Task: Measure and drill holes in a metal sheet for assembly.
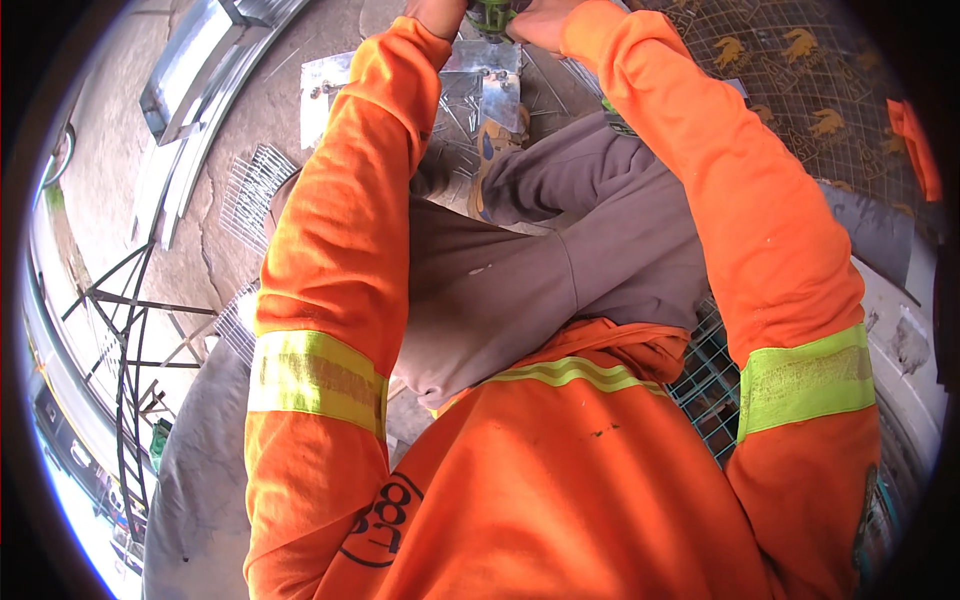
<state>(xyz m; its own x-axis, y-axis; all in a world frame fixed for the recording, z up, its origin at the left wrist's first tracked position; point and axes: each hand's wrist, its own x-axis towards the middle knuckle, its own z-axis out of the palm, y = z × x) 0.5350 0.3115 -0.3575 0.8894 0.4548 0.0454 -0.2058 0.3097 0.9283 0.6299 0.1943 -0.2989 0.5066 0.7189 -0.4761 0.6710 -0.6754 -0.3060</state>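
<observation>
Concrete floor (110, 150) fills the upper left, cracked and dusty. On it, far left, a dark welded steel frame (125, 330) of thin bars, and above that a long shiny sheet-metal channel (200, 60) running diagonally toward the top edge. Upper right is wire mesh panel (800, 80) with yellow leaf-like bits caught on it; a green mesh panel (705, 390) sits under the person's right side. Person is seated or crouched, orange hi-vis sleeves with yellow reflective bands, grey trousers, both arms stretched forward to the top of frame. Small wire grid pieces (250, 185) lie on the floor just left of the left sleeve. Work piece: bright flat metal plate (480, 75) with bolts in it, on the floor just ahead of the knees, a shoe (495, 150) touching or just beside its lower edge. Green power tool (492, 14) stands over the plate's top edge, mostly cut off by the frame rim. Left hand (440, 14) sits at the tool's left side, right hand (535, 25) at its right side, both look wrapped on the tool body but fingers are cropped, so the exact grip on either hand cannot be told. Hands are close together, tool between them
</observation>
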